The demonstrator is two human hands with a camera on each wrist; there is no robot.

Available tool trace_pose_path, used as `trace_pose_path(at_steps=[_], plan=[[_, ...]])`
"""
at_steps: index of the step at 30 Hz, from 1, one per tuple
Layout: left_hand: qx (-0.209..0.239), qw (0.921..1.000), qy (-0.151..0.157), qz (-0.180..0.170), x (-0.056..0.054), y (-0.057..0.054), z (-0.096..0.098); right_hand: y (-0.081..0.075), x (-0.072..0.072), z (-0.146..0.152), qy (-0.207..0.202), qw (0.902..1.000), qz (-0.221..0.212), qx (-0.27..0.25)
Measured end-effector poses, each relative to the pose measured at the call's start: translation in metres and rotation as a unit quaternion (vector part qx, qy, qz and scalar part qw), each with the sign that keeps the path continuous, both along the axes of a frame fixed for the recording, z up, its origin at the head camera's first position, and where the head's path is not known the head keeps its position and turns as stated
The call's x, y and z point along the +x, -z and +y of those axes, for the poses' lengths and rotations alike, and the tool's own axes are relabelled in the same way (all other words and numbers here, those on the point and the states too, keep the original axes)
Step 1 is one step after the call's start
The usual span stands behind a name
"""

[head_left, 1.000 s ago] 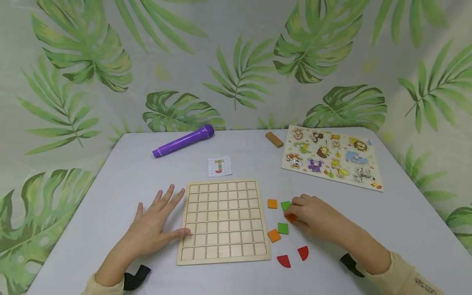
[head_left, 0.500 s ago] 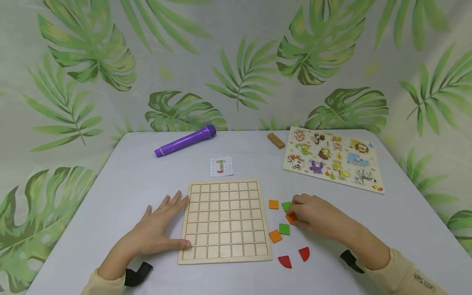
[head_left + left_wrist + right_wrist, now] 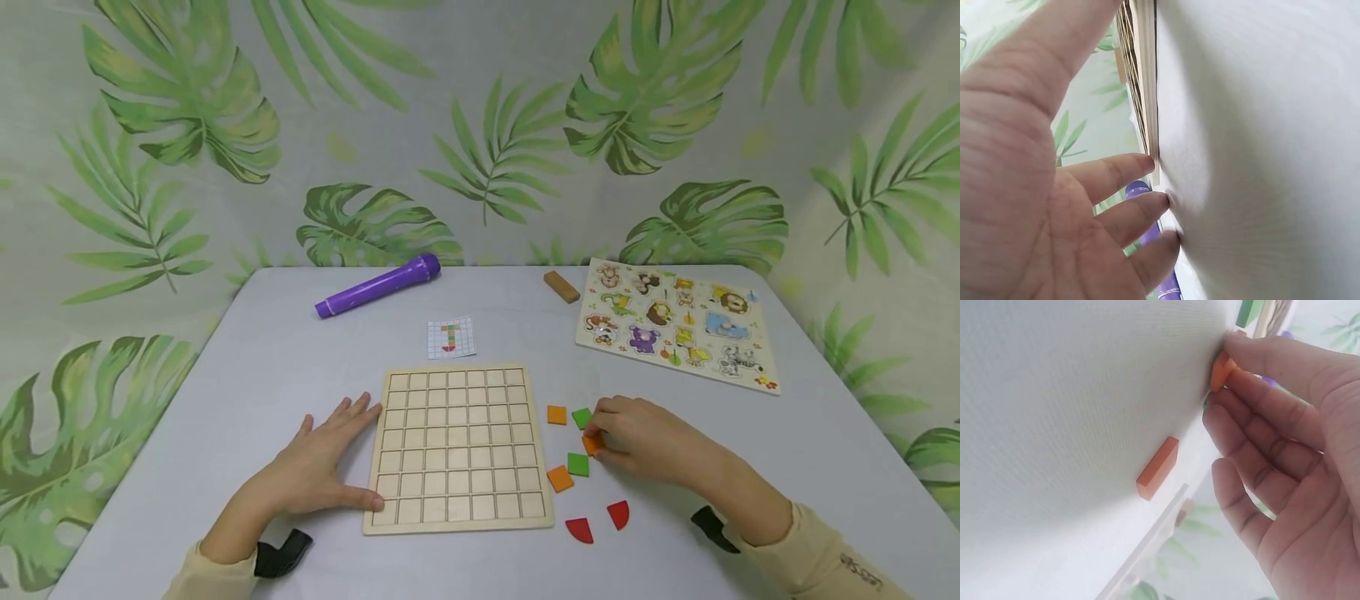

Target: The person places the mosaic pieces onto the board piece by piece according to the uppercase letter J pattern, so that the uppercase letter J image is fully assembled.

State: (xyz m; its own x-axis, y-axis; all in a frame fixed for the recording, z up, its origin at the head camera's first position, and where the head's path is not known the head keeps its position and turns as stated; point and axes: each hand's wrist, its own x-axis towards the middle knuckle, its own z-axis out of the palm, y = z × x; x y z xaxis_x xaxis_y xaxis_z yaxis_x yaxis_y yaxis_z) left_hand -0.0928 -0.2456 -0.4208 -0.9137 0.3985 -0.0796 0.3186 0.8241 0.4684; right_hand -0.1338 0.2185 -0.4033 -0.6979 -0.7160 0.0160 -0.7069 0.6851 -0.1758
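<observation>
A pale wooden grid board [image 3: 459,450] lies on the white table. My left hand [image 3: 322,462] is spread at its left edge, the thumb on the lower left corner and the fingertips by the upper side. In the left wrist view, the straight fingers [image 3: 1116,175] reach to the board's edge [image 3: 1149,94]. Right of the board, my right hand [image 3: 645,442] pinches an orange square tile [image 3: 592,444], low over the table. The same orange tile [image 3: 1221,370] shows between thumb and fingers in the right wrist view. Nearby lie green tiles [image 3: 578,465] and orange tiles [image 3: 560,479].
Two red quarter-circle pieces [image 3: 579,530] lie nearest me. An orange-red piece [image 3: 1158,469] lies beside my right hand. Behind the board are a small pattern card [image 3: 451,337], a purple toy microphone [image 3: 378,286], a wooden block [image 3: 561,286] and an animal puzzle board [image 3: 678,325].
My left hand has slid a little toward me along the board's left edge. The right hand stays at the same orange tile. The head view has shifted slightly.
</observation>
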Motion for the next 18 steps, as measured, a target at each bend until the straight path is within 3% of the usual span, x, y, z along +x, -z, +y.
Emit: trace_pose_path(at_steps=[11, 18], plan=[[0.014, 0.9988, 0.005, 0.046, -0.003, 0.000, 0.002, -0.008, -0.004, -0.003, 0.015, 0.9989, -0.035, -0.029], [0.050, 0.9986, 0.012, 0.008, -0.004, 0.002, 0.002, -0.012, -0.011, -0.018, 0.021, 0.9981, -0.040, -0.042]])
